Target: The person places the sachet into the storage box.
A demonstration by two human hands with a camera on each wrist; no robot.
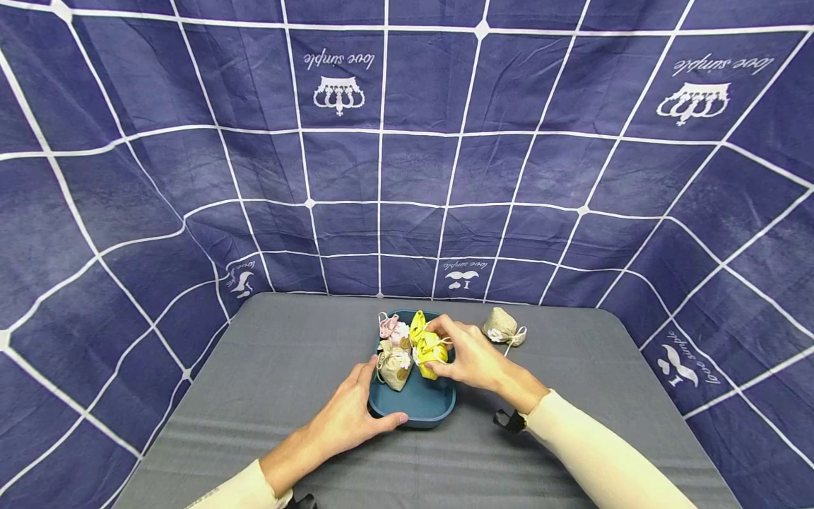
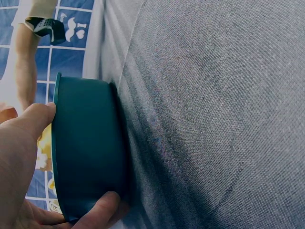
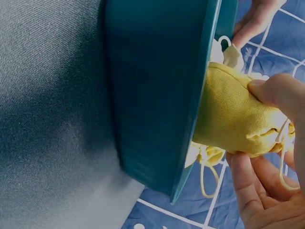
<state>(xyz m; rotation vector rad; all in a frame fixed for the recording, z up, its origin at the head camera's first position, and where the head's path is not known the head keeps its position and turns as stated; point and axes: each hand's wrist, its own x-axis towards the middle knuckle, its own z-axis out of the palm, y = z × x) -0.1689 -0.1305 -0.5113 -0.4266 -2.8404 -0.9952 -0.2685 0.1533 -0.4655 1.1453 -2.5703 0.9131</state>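
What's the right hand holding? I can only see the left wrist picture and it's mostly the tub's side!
Observer: The right hand is pinching a yellow bag.

Operator: Is there a bag outside the tub?

Observer: Yes, a beige bag lies on the grey cloth, to the right of the tub.

Operator: Is there any pink inside?

Observer: Yes, a pink bag sits toward the tub's far end.
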